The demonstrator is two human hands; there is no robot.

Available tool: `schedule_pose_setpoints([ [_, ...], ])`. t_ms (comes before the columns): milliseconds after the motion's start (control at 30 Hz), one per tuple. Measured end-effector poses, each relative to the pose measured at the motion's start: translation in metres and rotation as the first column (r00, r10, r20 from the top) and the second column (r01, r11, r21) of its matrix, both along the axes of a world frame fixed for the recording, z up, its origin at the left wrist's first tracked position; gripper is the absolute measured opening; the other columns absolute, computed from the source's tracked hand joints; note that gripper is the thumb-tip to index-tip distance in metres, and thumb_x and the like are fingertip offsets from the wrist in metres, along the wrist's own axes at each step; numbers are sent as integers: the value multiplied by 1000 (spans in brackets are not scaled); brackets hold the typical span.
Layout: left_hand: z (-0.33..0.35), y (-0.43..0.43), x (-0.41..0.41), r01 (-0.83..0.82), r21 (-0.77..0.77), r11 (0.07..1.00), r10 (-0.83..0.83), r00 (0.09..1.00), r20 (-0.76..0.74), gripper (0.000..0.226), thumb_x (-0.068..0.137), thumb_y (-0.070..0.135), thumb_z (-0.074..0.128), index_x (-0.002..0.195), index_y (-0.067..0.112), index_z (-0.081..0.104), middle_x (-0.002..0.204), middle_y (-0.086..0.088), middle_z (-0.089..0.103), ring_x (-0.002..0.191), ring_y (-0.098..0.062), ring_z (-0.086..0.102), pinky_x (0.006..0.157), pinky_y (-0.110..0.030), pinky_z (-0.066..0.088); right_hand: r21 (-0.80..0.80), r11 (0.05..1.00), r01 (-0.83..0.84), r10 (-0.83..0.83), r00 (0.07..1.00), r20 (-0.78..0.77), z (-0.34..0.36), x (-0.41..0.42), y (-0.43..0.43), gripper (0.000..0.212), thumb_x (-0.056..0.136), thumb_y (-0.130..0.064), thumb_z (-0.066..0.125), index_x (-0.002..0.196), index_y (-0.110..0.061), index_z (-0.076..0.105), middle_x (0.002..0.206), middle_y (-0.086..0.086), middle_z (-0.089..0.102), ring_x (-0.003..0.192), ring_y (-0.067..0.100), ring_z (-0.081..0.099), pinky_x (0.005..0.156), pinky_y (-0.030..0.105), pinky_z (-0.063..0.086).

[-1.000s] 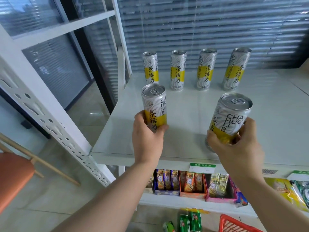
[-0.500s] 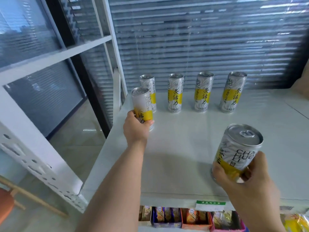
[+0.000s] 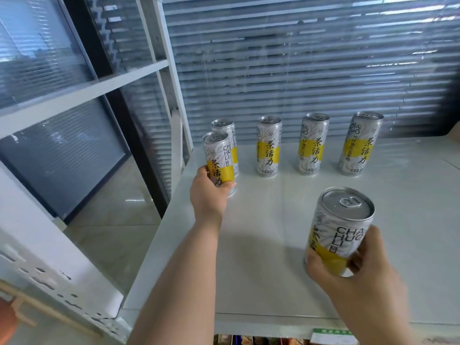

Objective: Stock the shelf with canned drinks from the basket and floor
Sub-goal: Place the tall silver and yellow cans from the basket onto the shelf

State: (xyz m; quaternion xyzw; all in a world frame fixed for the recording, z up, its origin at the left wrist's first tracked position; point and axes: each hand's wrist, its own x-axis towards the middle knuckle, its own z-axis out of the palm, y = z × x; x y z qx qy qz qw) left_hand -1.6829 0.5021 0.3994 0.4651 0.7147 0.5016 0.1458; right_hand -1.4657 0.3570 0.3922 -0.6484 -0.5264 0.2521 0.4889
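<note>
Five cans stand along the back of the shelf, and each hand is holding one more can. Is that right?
Not quite. The head view shows four cans along the back of the shelf, not five. The rest holds: the left hand grips a fifth can just in front of the leftmost one, and the right hand holds a sixth can nearer the front edge.

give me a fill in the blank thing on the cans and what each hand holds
The back row on the shelf has ____ standing cans that no hand touches.
The left hand grips a can in front of the row's ____ end.
The right hand grips a second can near the shelf's ____ edge.
Missing words: four; left; front.
</note>
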Motion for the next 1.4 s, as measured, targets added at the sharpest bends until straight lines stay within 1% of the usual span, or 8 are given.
schedule_pose_setpoints([
  [233, -1, -2, -4, 38, 11, 999, -38, 999, -10, 50, 69, 25, 82, 111, 13, 57, 95, 5, 64, 80, -9, 54, 71, -18, 35, -2, 999, -53, 53, 998, -35, -1, 0, 6, 58, 62, -32, 85, 107, -36, 49, 85, -31, 65, 77, 7, 67, 69, 35, 52],
  [367, -1, 0, -5, 32, 5, 999, -32, 999, -3, 51, 70, 26, 80, 113, 14, 57, 94, 6, 62, 83, -13, 57, 73, -22, 37, 11, 994, -105, 105, 994, -40, 3, -9, 36, 54, 69, -32, 83, 110, -38, 49, 86, -18, 69, 78, 7, 66, 72, 42, 57],
  [633, -1, 4, -3, 15, -26, 1000, -15, 1000, -4, 53, 69, 24, 82, 114, 13, 57, 108, -3, 68, 99, -25, 63, 74, -23, 38, 26, 992, -127, 128, 988, -82, 7, -32, 97, 60, 77, -29, 80, 125, -26, 45, 90, -22, 59, 87, 14, 62, 77, 33, 51],
  [833, -6, 8, -6, 14, -8, 1000, -14, 999, -30, 53, 67, 26, 83, 112, 14, 57, 104, -3, 68, 94, -25, 63, 72, -25, 39, 19, 978, -205, 206, 966, -158, 6, -42, 129, 59, 78, -23, 78, 127, -27, 46, 102, -12, 66, 87, 8, 63, 62, 16, 47],
  [1067, -11, 12, -10, 20, 4, 1000, -19, 998, -67, 52, 66, 28, 83, 109, 15, 57, 100, -2, 67, 88, -24, 63, 71, -27, 42, -136, 906, -400, 387, 915, -110, 13, -33, 154, 54, 81, -19, 73, 127, -26, 45, 115, -1, 62, 104, 17, 61, 72, 21, 50],
  [1133, -12, 13, -10, 21, 12, 1000, -20, 997, -74, 52, 67, 28, 83, 109, 14, 57, 100, -3, 67, 88, -25, 63, 71, -27, 42, -164, 919, -360, 351, 933, -80, 7, -33, 152, 76, 70, -29, 81, 134, -26, 41, 126, 0, 56, 117, 21, 56, 89, 34, 52],
  [1200, -12, 14, -11, 20, 8, 1000, -19, 996, -89, 53, 67, 29, 83, 110, 13, 57, 101, -4, 67, 90, -26, 63, 72, -29, 44, -149, 965, -217, 220, 976, 0, -1, -39, 147, 102, 56, -39, 91, 139, -21, 34, 136, -1, 43, 127, 19, 46, 106, 41, 43],
  [1400, -12, 14, -11, 22, 18, 1000, -20, 994, -105, 52, 67, 30, 82, 109, 12, 57, 100, -5, 67, 90, -27, 63, 73, -30, 44, -86, 992, -98, 97, 995, -16, 0, -53, 150, 68, 67, -27, 89, 120, -15, 49, 118, 4, 59, 106, 24, 58, 92, 41, 50],
])
